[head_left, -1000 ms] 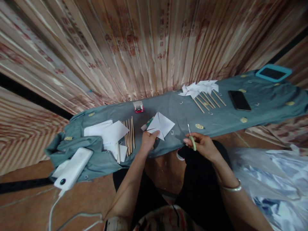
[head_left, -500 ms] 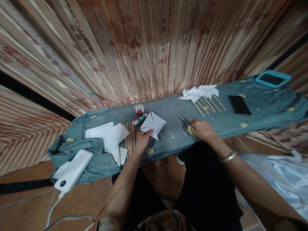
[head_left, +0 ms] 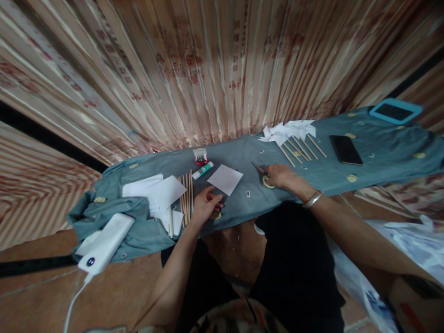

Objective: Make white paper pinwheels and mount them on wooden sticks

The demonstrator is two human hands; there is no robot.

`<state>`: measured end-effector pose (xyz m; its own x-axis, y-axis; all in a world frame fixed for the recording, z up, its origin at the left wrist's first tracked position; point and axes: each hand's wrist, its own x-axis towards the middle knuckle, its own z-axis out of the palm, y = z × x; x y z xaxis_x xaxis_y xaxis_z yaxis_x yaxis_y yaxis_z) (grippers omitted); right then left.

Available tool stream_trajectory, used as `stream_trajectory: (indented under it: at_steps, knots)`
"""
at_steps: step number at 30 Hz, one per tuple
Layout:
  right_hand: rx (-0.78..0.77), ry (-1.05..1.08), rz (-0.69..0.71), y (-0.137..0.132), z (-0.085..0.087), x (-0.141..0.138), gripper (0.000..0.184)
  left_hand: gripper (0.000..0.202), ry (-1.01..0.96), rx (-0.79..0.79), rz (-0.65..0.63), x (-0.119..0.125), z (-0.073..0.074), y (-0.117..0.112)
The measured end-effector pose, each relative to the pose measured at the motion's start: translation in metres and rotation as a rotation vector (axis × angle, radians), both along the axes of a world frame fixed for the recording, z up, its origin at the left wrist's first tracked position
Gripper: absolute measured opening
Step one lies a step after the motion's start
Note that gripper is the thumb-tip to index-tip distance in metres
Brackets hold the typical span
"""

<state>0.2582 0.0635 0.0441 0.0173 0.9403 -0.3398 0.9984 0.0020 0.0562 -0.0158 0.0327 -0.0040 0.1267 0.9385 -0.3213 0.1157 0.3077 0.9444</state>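
Note:
A square of white paper [head_left: 225, 179] lies on the blue-green cloth, its cut lines hard to make out. Just below it, my left hand [head_left: 207, 204] is bent with its fingers apart, holding nothing. My right hand [head_left: 280, 175] has its fingers at a pair of scissors [head_left: 266, 180] with yellow-green handles, low over the cloth, blades toward the upper left. A glue stick [head_left: 203, 170] rests beside the paper, near a small red box of pins [head_left: 201, 158]. Several thin wooden sticks [head_left: 187, 199] lie left of my left hand.
White paper sheets [head_left: 169, 192] lie at the left, near a white power bank [head_left: 107, 243] with a cable. Paper pinwheels [head_left: 289, 132] on sticks, a black phone [head_left: 346, 150] and a blue-framed device [head_left: 395, 111] are on the right. A pleated curtain [head_left: 215, 69] hangs behind.
My left hand has let go of the paper, which now lies flat on the cloth. My right hand has moved slightly left and up with the scissors.

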Motion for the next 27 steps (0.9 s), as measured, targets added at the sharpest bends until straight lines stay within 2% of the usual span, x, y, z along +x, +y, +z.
stream_trajectory:
  at_steps: [2, 5, 7, 9, 12, 15, 20, 27]
  knots:
    - [-0.019, -0.013, 0.005, 0.001, 0.002, 0.0, 0.035, 0.035, 0.13, 0.111, -0.013, -0.007, -0.001, -0.004]
    - [-0.024, -0.032, 0.01, -0.002, 0.002, 0.0, 0.036, 0.019, 0.403, 0.453, -0.062, -0.01, -0.003, -0.006]
    - [-0.022, -0.049, 0.01, -0.005, 0.001, -0.001, 0.036, 0.022, 0.561, 0.674, -0.135, -0.003, -0.004, -0.005]
    - [-0.019, -0.061, 0.011, -0.009, 0.0, -0.001, 0.035, 0.031, 0.683, 0.789, -0.256, 0.008, -0.006, -0.001]
    - [-0.013, -0.072, 0.016, -0.014, -0.001, 0.0, 0.036, 0.043, 0.819, 0.788, -0.418, 0.023, -0.01, 0.007]
    - [-0.009, -0.078, 0.036, -0.019, -0.002, 0.002, 0.037, 0.049, 0.902, 0.74, -0.506, 0.03, -0.014, 0.013]
    - [0.007, -0.095, 0.086, -0.027, -0.01, 0.003, 0.036, 0.053, 0.95, 0.728, -0.536, 0.027, -0.018, 0.012]
    - [0.112, -0.137, 0.108, -0.035, -0.019, 0.005, 0.03, 0.05, 0.938, 0.75, -0.537, 0.025, -0.018, 0.008]
